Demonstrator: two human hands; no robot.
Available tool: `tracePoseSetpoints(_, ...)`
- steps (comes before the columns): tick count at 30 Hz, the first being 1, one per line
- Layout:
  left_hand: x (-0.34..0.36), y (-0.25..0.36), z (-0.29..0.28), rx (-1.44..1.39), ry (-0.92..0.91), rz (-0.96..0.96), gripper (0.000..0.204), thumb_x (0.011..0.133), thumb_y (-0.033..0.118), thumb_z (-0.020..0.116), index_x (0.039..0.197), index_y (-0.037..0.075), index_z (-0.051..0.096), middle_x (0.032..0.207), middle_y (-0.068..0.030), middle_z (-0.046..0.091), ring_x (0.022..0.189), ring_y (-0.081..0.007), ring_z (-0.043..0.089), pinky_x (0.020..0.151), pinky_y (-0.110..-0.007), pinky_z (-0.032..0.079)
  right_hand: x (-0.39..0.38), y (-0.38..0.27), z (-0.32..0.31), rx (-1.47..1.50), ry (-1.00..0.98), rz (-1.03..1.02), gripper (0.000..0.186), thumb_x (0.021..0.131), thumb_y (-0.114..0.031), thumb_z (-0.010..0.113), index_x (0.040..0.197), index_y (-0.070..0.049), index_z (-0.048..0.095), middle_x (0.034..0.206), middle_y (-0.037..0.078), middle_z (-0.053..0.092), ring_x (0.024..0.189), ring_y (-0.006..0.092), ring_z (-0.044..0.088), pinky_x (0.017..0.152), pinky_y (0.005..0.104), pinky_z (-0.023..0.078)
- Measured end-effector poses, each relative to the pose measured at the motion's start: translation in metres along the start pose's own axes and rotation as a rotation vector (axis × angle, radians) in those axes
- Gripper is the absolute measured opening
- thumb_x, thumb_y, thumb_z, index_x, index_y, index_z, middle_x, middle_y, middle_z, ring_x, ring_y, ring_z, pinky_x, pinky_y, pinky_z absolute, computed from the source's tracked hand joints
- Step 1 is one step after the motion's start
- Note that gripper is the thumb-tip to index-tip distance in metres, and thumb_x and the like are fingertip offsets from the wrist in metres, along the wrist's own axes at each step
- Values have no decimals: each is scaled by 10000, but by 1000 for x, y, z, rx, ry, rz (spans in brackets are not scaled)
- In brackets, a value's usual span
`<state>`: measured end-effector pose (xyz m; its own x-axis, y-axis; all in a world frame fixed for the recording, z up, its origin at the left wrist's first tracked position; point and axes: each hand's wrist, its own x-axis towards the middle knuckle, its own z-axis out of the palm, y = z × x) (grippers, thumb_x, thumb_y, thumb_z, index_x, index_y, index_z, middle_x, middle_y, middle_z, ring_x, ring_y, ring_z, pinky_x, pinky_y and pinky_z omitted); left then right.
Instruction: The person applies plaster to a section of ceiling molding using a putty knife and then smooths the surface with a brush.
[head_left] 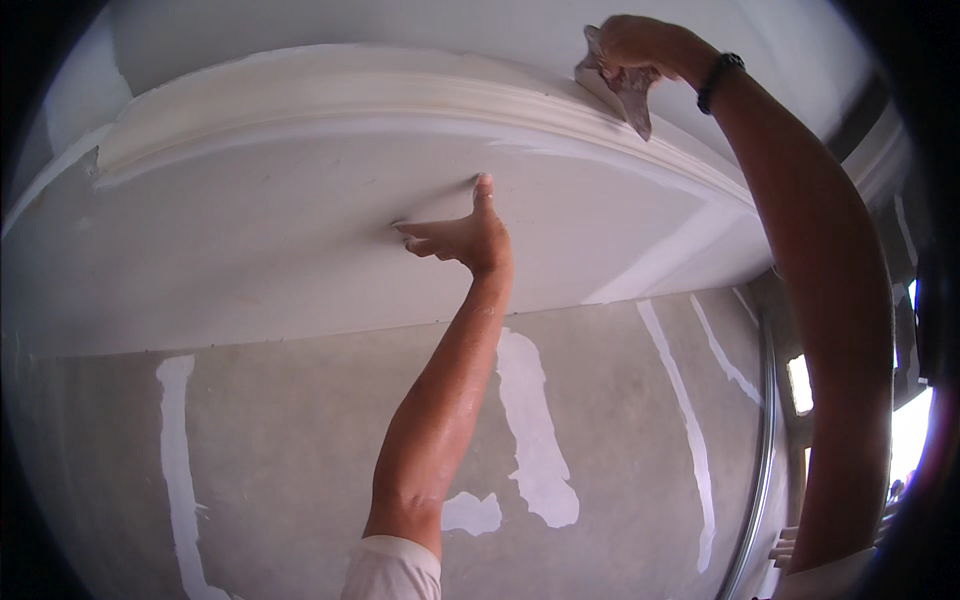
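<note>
Cream moulding curves across the top of the frame, where a grey, stained rag sits in a bare right hand at upper right. Fingers and thumb pinch the limp-looking piece, whose exact kind is hard to tell; it shows to the left of the hand and below it, one pointed end hanging down across the moulding. Whether it presses on the surface cannot be told.

Near the centre of the frame, well apart from the rag and lower left of it, the left hand is spread, thumb upward and fingers out to the left, their tips meeting their shadows on the pale panel.

A dark bracelet circles the right wrist; a light sleeve shows at bottom centre. Behind, across the lower half, a grey wall carries white patches, with a metal pole at lower right.
</note>
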<state>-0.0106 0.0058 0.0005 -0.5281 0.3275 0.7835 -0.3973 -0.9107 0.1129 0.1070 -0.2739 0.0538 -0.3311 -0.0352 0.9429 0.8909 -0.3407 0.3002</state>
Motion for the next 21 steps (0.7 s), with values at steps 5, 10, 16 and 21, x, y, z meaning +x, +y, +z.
tracePoseSetpoints(5, 4, -13, 8, 48, 19, 29, 1281, 746, 389, 808, 1455, -34, -170, 1461, -332, -10, 1298, -536, 301, 1039, -545, 400, 58, -62, -24, 362, -233, 275, 195, 884, -167, 622, 941, 9, 684, 799, 114, 684, 702, 183, 623, 664, 364, 505)
tracePoseSetpoints(10, 1, -4, 3, -47, 8, 60, 1271, 751, 331, 814, 1449, -60, -174, 1455, -350, -19, 1345, -527, 145, 1098, -596, 229, 75, -95, -38, 595, -161, 165, 156, 883, -111, 611, 819, 5, 694, 716, 86, 661, 604, 179, 584, 576, 340, 456)
tracePoseSetpoints(16, 7, -7, 1, -60, 21, 35, 1259, 756, 325, 812, 1458, -38, -168, 1462, -357, -29, 1343, -545, 170, 1083, -602, 275, 40, -181, -75, 430, -153, -157, 132, 874, -110, 627, 927, 10, 638, 693, 64, 577, 605, 132, 527, 573, 302, 401)
tracePoseSetpoints(21, 1, 2, -2, -54, -19, -14, 1252, 761, 328, 806, 1457, -38, -168, 1471, -354, -55, 1353, -565, 147, 1085, -605, 276, 15, -171, -82, 653, 12, -150, 203, 892, -174, 615, 933, 25, 627, 770, 61, 554, 746, 127, 536, 667, 278, 428)
